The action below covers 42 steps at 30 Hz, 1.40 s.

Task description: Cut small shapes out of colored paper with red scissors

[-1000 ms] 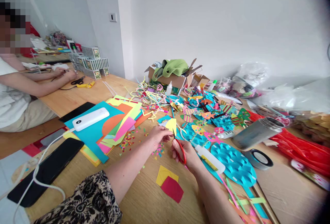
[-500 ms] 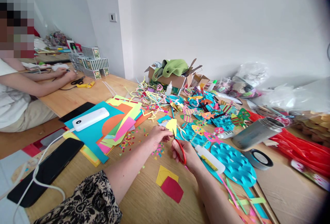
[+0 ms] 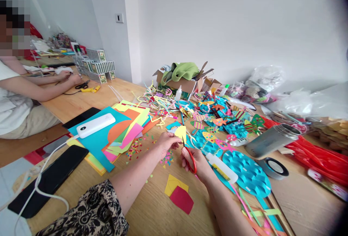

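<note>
Between the fingers and thumb of my left hand (image 3: 168,144) is a small piece of yellow paper (image 3: 180,132). My right hand (image 3: 198,163) grips red-handled scissors (image 3: 192,160), whose blades point up and meet the lower edge of that paper. Below my hands, a yellow paper piece (image 3: 174,182) with a drawn curve lies partly under a dark red paper piece (image 3: 182,199). Tiny coloured paper bits (image 3: 136,149) are scattered on the table beside my left forearm.
Left of my hands are stacked coloured sheets (image 3: 130,131), a white power bank (image 3: 95,125) and a black phone (image 3: 49,179). To the right stand a steel bottle (image 3: 269,141), a glue bottle (image 3: 223,168) and blue egg-tray shapes (image 3: 247,172). Another person's arm (image 3: 40,87) rests at the far left.
My hands, the scissors and the yellow paper stay almost in the same place. The other person's head has shifted slightly left.
</note>
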Available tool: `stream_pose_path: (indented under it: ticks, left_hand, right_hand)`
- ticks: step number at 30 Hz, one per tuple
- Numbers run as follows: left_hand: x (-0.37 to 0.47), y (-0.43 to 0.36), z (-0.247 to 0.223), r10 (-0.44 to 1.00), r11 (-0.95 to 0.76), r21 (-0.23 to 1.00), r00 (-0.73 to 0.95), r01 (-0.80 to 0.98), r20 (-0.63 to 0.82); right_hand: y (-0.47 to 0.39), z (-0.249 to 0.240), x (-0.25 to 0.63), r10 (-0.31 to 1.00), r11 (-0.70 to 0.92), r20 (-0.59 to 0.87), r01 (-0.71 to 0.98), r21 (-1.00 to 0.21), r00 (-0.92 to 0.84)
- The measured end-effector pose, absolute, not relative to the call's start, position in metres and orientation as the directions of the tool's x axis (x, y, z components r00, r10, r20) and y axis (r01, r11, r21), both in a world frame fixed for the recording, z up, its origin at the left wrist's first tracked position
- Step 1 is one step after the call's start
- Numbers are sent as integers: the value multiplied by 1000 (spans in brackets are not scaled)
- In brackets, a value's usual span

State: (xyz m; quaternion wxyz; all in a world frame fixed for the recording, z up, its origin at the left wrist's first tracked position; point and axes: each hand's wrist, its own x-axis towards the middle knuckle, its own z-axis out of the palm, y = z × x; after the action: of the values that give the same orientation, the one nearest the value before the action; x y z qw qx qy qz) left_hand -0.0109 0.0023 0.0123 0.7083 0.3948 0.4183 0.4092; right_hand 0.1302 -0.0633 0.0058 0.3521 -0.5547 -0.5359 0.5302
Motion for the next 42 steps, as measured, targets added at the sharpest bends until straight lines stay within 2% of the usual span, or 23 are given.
stream_pose_path:
  ticks: [42]
  left_hand:
    - [-14,3,14,916,347,899,305,-268,-263]
  right_hand:
    - [-63,3,132,966,-169,-205,214,-962,-158]
